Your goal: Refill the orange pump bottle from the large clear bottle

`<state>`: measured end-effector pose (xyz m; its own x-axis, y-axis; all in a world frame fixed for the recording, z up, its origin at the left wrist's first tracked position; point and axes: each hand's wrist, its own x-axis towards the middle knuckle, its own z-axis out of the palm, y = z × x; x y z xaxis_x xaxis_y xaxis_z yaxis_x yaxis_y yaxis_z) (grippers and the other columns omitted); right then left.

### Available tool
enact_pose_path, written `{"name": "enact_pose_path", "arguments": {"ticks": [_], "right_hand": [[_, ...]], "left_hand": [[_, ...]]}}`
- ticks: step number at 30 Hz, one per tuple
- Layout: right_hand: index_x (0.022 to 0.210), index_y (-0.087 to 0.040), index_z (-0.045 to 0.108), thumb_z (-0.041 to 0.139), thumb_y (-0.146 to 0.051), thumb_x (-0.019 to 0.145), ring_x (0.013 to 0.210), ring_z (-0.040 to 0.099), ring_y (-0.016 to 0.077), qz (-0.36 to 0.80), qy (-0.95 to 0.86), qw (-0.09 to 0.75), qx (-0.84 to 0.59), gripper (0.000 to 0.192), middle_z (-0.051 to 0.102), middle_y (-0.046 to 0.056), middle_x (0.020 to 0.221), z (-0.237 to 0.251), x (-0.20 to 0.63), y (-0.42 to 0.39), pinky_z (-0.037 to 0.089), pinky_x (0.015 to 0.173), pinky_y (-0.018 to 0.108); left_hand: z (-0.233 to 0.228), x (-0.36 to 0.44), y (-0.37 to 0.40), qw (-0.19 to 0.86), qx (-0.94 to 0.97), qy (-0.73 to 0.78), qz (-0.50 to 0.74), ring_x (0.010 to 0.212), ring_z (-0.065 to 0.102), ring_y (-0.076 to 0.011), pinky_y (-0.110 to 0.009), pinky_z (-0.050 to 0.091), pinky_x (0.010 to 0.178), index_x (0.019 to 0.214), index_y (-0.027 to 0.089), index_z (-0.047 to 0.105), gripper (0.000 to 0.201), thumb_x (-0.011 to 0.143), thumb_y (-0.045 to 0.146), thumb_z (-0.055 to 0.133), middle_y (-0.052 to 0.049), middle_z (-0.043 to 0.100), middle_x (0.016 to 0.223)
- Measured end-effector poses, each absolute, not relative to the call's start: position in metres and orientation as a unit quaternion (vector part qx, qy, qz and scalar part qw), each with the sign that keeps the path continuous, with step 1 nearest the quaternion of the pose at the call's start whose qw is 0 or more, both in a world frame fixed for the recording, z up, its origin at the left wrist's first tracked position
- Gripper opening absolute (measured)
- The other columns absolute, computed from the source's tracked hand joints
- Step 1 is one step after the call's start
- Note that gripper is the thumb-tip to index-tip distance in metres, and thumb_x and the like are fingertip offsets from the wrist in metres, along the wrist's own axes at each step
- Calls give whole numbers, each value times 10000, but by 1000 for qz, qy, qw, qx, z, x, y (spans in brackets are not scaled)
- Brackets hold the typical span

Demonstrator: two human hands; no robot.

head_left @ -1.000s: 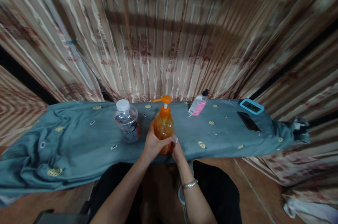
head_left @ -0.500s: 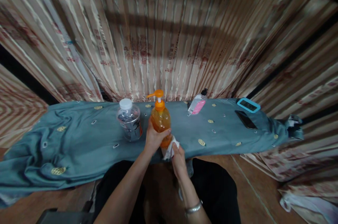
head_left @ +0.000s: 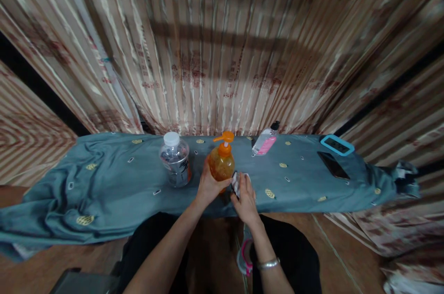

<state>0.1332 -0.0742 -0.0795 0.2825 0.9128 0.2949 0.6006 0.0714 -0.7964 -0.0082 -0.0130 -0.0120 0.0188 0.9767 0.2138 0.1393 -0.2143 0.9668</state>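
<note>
My left hand (head_left: 208,185) is wrapped round the body of an orange pump bottle (head_left: 222,164), its spout pointing left. The bottle is held over the front part of the cloth-covered surface; whether its base touches the cloth is hidden. My right hand (head_left: 245,199) holds a crumpled white tissue (head_left: 237,182) against the bottle's lower right side, fingers over it. Left of the bottle stands a clear plastic jar (head_left: 175,164) with a white cap. To the right, farther back, is a clear bottle (head_left: 265,140) with a pink label and black top.
A green patterned cloth (head_left: 114,197) covers the long surface. At its right lie a black phone (head_left: 333,164) and a blue-framed digital clock (head_left: 337,144). Pleated curtains (head_left: 215,53) hang close behind and at both sides.
The pump bottle has shifted right and its pump now tips more toward the back. My right hand has moved up along the bottle's right side with the tissue. The view has shifted slightly.
</note>
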Motion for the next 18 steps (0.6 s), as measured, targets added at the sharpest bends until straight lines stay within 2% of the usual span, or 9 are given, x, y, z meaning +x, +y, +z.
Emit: {"name": "enact_pose_path", "arguments": {"ticks": [3,6,9,12,18], "right_hand": [[1437,-238,408,629,-435,884,1378,388,329,176,-607,450,-632,627,357,116,1534,-64,121,-77,342,1102,612],[1370,-213,476,621,-435,892,1295,482,291,184,-618,457,-613,546,459,112,1446,-51,101,-70,416,1055,563],[1249,-190,560,592,-421,917,1099,601,214,211,-620,454,-604,406,588,87,1261,-43,85,-53,514,938,459],[1200,-185,580,595,-416,918,984,633,177,247,-629,442,-590,365,626,66,1154,-33,84,-31,547,847,389],[1192,-174,584,609,-418,909,1006,628,186,291,-657,411,-561,375,623,70,1167,-11,128,15,541,870,412]], "left_hand": [[-14,-8,-13,404,592,478,508,1284,557,-307,-489,403,1124,1379,200,369,985,535,289,868,-137,563,1361],[-15,-7,-14,397,589,491,504,1291,548,-329,-501,402,1123,1379,188,379,1020,504,310,889,-151,559,1362],[-14,-10,-10,384,577,503,516,1291,545,-335,-503,395,1127,1371,172,384,1015,506,329,892,-165,556,1361],[-9,-17,-2,369,565,501,542,1298,542,-329,-497,398,1126,1377,180,376,992,539,353,879,-159,557,1359],[-3,-18,7,371,613,447,535,1416,418,-324,-498,312,1188,1444,196,336,963,638,381,830,-161,466,1478]]}}
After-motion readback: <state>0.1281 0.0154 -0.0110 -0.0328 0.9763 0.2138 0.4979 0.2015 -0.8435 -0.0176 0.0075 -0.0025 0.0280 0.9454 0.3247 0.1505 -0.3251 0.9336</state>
